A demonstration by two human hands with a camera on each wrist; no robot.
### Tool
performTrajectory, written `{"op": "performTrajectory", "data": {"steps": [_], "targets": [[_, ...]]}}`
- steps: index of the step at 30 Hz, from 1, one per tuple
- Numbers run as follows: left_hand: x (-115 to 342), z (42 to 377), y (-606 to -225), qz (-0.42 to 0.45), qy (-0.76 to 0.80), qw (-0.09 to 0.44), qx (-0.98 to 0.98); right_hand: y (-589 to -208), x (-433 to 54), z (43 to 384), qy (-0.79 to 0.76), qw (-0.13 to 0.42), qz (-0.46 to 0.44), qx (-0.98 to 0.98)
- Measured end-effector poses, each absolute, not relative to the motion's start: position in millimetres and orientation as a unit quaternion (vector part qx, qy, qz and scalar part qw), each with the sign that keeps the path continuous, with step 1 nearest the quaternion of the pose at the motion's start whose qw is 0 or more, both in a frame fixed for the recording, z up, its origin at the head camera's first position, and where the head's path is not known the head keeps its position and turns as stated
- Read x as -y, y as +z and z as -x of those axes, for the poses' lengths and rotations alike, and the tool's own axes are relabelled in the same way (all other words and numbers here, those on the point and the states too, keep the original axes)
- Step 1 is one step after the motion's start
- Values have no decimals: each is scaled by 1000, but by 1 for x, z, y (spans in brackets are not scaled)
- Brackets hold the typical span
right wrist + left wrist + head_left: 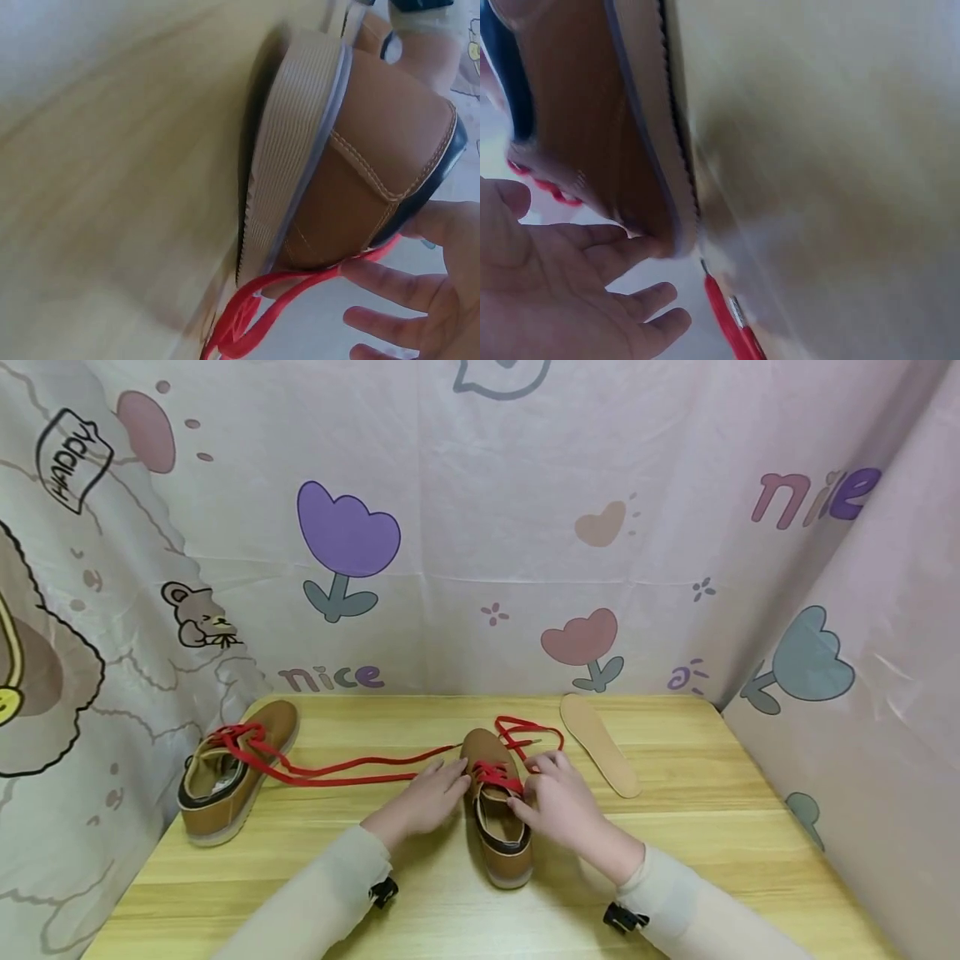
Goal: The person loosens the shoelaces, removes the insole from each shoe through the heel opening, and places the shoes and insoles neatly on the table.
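A brown lace-up shoe [483, 746] stands on the table between the two hands, toe pointing away, with red laces [497, 775] across its front. My left hand [431, 797] lies along its left side; in the left wrist view the outstretched fingers [622, 255] touch the toe. At the opposite side is my right hand [566, 802]. In the right wrist view its thumb rests at the dark collar of the shoe [367, 135], and its index finger touches the red lace. Both hands have loosely extended fingers. A loose end of lace [528, 724] loops on the table beyond the shoe.
A second brown shoe [206, 818] sits at the table's left edge. Its long red laces [330, 782] stretch right, towards the middle shoe. A tan insole [600, 747] lies at the back right. Printed curtains [465, 527] hang behind the wooden table [720, 877] and at both sides.
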State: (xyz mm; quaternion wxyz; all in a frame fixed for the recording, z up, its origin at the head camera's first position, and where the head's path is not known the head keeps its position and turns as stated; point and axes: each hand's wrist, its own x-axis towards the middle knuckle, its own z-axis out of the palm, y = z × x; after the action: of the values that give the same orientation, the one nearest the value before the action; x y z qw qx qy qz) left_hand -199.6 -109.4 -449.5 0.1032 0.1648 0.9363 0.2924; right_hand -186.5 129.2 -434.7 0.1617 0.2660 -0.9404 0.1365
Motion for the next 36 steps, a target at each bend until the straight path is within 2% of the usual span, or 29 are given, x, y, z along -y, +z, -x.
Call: {"op": "performTrajectory", "data": {"steps": [7,16,19,23,30,36], "targets": [[103,188,-451,-183,280,114,-936,-434,-131,190,145,150,-270,940],[108,196,-451,-194,279,129,-932,-437,-127,189,143,152,-283,936],[109,198,-450,-200,283,119,-930,-437,-126,189,142,159,-278,937],[106,193,-447,-193,276,74,-939,-433,-123,188,140,171,-266,938],[88,183,-438,-148,211,-83,-963,-427,-113,188,107,205,-259,938],[84,182,-440,-151,171,-155,-961,-430,-110,193,78,234,-265,932]]}}
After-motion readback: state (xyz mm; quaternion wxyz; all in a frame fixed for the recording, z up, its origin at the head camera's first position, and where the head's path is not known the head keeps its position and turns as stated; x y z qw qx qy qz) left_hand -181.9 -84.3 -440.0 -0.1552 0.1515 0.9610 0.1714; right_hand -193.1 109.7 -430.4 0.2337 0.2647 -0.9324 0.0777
